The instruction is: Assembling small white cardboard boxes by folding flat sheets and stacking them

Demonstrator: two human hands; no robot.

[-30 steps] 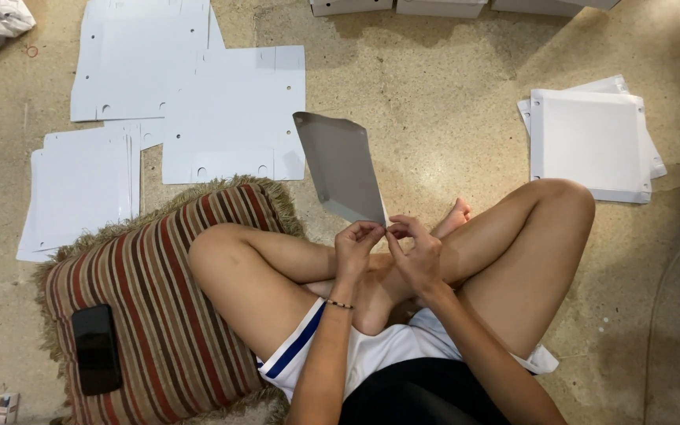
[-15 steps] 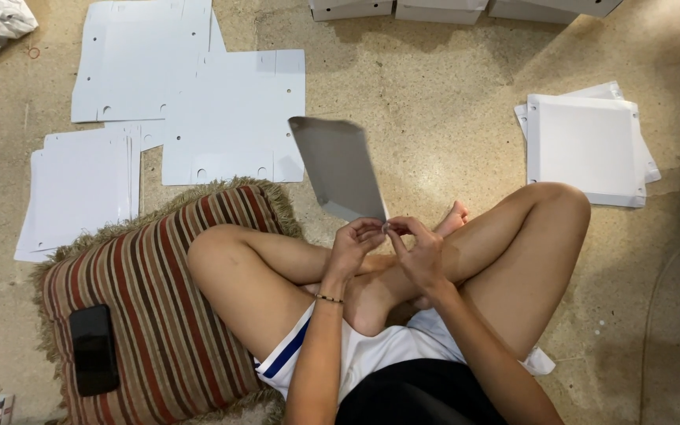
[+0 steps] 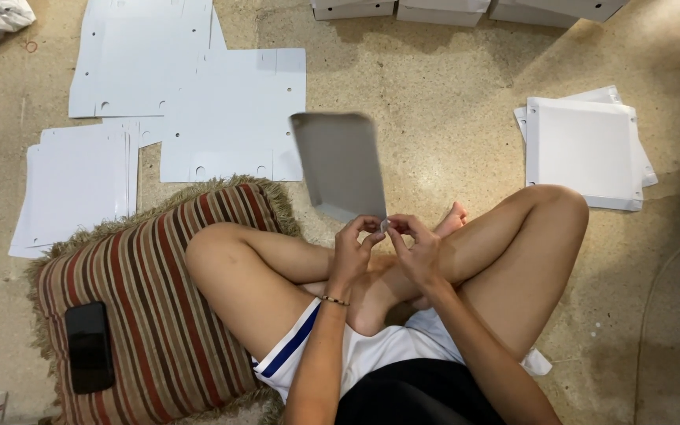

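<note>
I sit cross-legged on the floor. My left hand (image 3: 353, 250) and my right hand (image 3: 417, 248) meet above my crossed ankles. Both pinch the near corner of a grey cardboard panel (image 3: 338, 164), which stands tilted up and away from me. The fingertips of the two hands touch at that corner. A thin bracelet circles my left wrist.
A striped cushion (image 3: 147, 303) lies at my left with a black phone (image 3: 89, 346) on it. Flat white cardboard sheets (image 3: 198, 94) are spread on the floor at the upper left. A stack of folded white panels (image 3: 584, 149) sits at the right. White boxes (image 3: 434, 9) line the top edge.
The grey panel has tipped slightly further up and to the left. Both hands stay at its near corner, fingers shifting a little.
</note>
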